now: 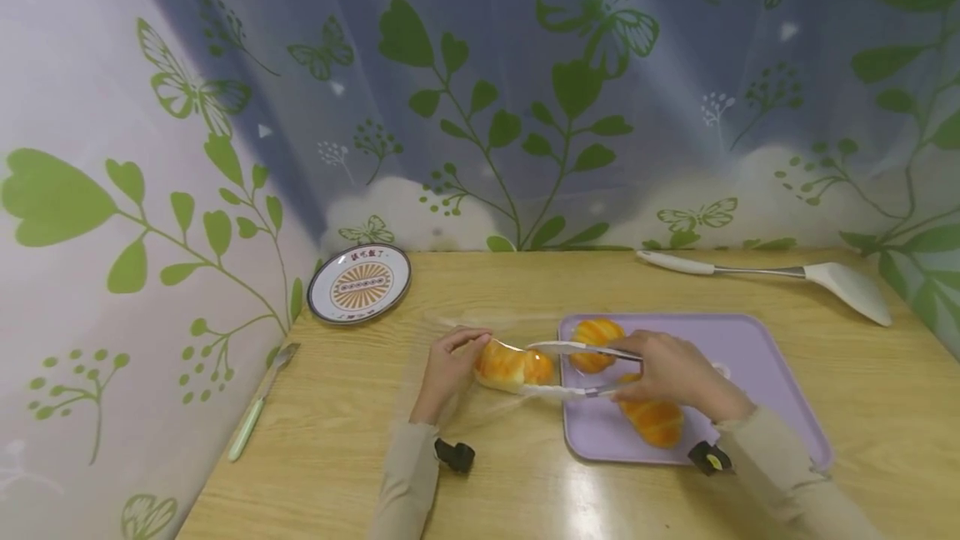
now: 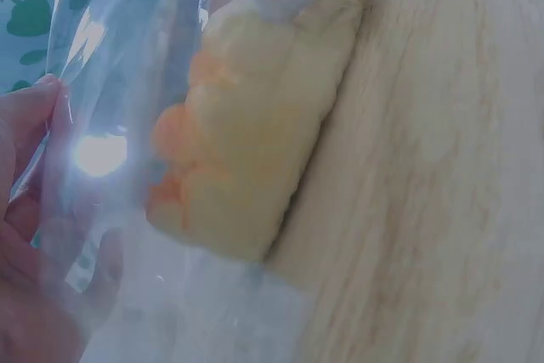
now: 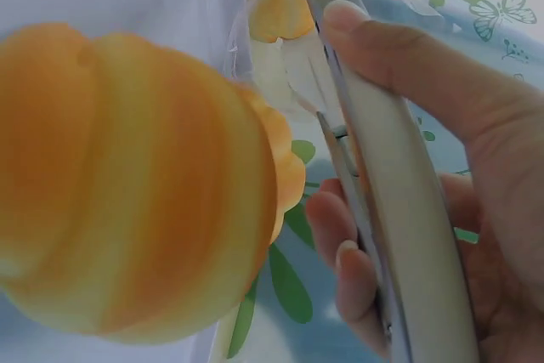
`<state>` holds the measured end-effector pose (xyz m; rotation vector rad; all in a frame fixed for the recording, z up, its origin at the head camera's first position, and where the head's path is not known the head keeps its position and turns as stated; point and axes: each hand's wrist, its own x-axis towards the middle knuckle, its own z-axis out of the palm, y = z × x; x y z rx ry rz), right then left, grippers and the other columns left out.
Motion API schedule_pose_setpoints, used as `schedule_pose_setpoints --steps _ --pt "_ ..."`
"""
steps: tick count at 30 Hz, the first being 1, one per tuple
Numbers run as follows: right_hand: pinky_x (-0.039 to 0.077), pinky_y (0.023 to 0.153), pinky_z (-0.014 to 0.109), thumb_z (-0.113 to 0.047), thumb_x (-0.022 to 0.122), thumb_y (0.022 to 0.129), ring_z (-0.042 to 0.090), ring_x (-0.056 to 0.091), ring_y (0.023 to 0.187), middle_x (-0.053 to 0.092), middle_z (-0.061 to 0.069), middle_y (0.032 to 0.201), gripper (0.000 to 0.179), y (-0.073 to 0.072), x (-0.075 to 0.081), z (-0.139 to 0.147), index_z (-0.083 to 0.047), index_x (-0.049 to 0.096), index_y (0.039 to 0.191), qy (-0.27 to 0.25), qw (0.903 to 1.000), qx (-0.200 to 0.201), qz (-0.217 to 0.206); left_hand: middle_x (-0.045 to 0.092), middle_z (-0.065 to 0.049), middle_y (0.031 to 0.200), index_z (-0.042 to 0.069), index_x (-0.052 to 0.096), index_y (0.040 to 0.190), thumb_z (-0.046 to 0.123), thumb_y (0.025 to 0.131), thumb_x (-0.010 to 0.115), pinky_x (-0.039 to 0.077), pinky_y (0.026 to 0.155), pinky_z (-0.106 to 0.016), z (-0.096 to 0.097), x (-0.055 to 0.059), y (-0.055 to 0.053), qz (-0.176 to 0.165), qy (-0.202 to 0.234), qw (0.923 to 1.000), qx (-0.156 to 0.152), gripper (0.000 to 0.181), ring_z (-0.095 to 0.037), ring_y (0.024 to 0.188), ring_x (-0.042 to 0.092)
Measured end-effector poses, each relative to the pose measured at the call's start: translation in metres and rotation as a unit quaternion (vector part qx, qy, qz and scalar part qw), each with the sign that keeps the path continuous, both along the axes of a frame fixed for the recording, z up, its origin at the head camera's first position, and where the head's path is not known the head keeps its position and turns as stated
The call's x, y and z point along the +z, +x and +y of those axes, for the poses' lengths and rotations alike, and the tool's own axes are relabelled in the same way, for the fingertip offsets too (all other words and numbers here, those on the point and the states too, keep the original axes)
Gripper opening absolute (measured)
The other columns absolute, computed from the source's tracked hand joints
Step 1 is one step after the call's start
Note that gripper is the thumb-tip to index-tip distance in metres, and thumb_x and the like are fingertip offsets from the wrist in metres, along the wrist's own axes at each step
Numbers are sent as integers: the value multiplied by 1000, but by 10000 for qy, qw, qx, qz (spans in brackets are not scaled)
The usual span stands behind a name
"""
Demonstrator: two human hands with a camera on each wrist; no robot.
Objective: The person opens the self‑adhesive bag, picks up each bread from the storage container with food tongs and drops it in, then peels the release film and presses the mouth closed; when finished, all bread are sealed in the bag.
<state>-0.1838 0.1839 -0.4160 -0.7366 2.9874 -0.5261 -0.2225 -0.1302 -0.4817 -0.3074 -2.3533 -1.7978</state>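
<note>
A clear plastic bag (image 2: 110,150) is pinched at its edge by my left hand (image 1: 447,369), as the left wrist view shows. Inside it lies a golden bread roll (image 1: 506,365), low over the wooden table. Gripped in my right hand (image 1: 671,369) are tongs (image 3: 399,184) with pale handles. Their white tips reach into the bag's opening, one on each side of the roll's right part; in the head view I cannot tell how firmly they press. Below and behind my right hand, a second bread roll (image 1: 654,423) and a third bread roll (image 1: 597,332) rest on a lilac tray (image 1: 738,348).
A round patterned plate (image 1: 360,283) stands at the back left. Near the left table edge lies a fork (image 1: 255,415) with a green handle. A white long-handled spatula (image 1: 843,288) lies along the back right, before the printed curtain.
</note>
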Motion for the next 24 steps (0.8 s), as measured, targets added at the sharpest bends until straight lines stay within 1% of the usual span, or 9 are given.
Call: schedule_pose_setpoints --steps 3,7,9,11,14,16,18,20,24 --pt "56 76 48 -41 86 68 24 66 88 68 18 118 69 0 -1 -3 -4 66 122 -184 9997 77 102 71 -21 105 -7 72 102 6 91 67 46 100 -35 3 18 10 90 -180 9997 -159 17 -16 101 63" --pt "50 63 29 -41 86 68 1 53 66 69 16 117 69 -1 -2 -9 -3 66 122 -429 9987 224 179 70 -23 101 -9 72 100 4 91 66 51 86 -20 7 41 22 375 -269 9978 -473 16 -8 93 63" --pt "46 60 25 -41 86 68 -1 51 64 70 14 115 68 -3 -1 -15 -4 66 121 -428 9985 278 204 70 -23 100 -8 72 99 3 91 67 52 80 -16 8 44 23 466 -226 9969 -585 15 -6 92 62" --pt "48 61 26 -42 87 67 4 57 69 70 13 114 68 -5 0 -20 -4 67 121 -367 9986 308 228 70 -23 99 -8 73 98 4 90 67 52 82 -17 8 47 24 552 -238 9959 -671 15 -7 94 63" --pt "54 68 36 -42 87 66 17 65 83 71 11 114 68 -8 0 -29 -5 68 120 -222 9991 301 215 71 -22 99 -7 73 97 5 90 68 52 88 -21 9 50 26 665 -322 9942 -782 15 -9 96 64" --pt "56 73 42 -43 87 66 24 67 94 70 11 115 69 -10 -2 -33 -5 68 121 -200 9992 308 124 72 -21 99 -7 73 96 3 90 68 52 91 -25 9 52 26 834 -409 9923 -814 13 -14 96 66" --pt "57 75 44 -42 87 67 27 67 98 70 11 117 68 -12 -4 -36 -6 68 121 -216 9993 294 -12 72 -22 98 -8 73 96 2 89 68 52 92 -28 9 52 25 913 -468 9916 -792 13 -18 96 66" --pt "56 73 43 -42 87 67 25 66 95 70 11 118 69 -12 -7 -36 -5 67 123 -287 9990 289 -197 72 -22 97 -8 73 96 2 89 67 53 89 -29 7 50 25 876 -498 9923 -724 13 -18 94 66" --pt "55 70 39 -42 86 67 16 63 82 69 13 119 74 -10 -10 -31 -3 64 126 -400 9985 239 -286 71 -22 99 -8 73 98 5 91 67 53 80 -20 5 48 23 564 -468 9952 -645 16 -9 94 64"
